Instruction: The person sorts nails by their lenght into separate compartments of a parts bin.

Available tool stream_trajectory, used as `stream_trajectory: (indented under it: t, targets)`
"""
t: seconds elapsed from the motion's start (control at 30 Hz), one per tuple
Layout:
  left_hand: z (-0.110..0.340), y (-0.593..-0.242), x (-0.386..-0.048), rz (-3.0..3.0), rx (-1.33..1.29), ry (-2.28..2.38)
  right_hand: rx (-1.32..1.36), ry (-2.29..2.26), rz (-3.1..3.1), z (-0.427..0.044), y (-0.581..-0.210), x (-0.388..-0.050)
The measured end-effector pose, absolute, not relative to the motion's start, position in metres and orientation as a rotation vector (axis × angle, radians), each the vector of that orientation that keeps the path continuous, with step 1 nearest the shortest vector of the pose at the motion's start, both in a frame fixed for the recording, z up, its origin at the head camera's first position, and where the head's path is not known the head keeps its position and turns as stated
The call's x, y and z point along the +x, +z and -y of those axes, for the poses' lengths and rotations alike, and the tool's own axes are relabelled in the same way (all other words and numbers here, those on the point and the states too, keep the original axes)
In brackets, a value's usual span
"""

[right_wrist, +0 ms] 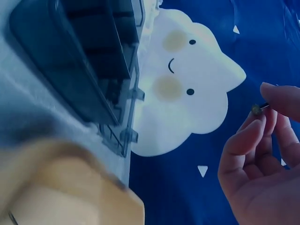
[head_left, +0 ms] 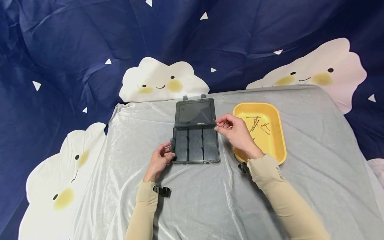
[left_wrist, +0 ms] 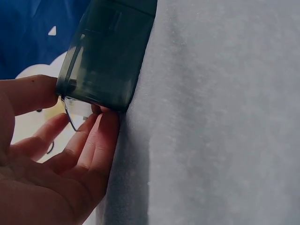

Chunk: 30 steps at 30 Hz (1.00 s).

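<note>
A dark see-through plastic organizer box (head_left: pixel 195 146) lies on the grey cloth, its lid (head_left: pixel 195 112) folded back. Dividers split it into long compartments, and I see nothing lying in them. My left hand (head_left: pixel 160 160) holds the box's left side, with the thumb at the rim and the other fingers against the side wall near a latch (left_wrist: pixel 70 115). Above the box's upper right corner, near the hinge, my right hand (head_left: pixel 235 132) pinches a small screw (right_wrist: pixel 256 109) between thumb and fingertips. Only its rounded head and part of the dark shank show.
To the right of the box stands a yellow tub (head_left: pixel 274 146) with several loose screws (head_left: pixel 261 128) in it; my right forearm passes over its near edge. Behind the table hangs a dark blue cloth (head_left: pixel 234 36) with white clouds.
</note>
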<state>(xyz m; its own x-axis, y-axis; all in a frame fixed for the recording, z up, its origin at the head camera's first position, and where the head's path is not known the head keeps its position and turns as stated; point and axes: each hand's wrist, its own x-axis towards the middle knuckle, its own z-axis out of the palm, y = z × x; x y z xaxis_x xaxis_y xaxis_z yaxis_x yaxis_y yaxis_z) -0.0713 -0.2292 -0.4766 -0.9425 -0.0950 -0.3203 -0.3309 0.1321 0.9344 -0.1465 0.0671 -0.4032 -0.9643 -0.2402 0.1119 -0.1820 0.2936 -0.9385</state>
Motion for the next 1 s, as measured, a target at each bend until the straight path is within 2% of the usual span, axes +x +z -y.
stream_trajectory:
  t: [1.0]
  targets:
    - [0.229,-0.473,-0.07,-2.244,-0.402,1.865,-0.475,-1.532,-2.487,-0.008,-0.442,-0.141]
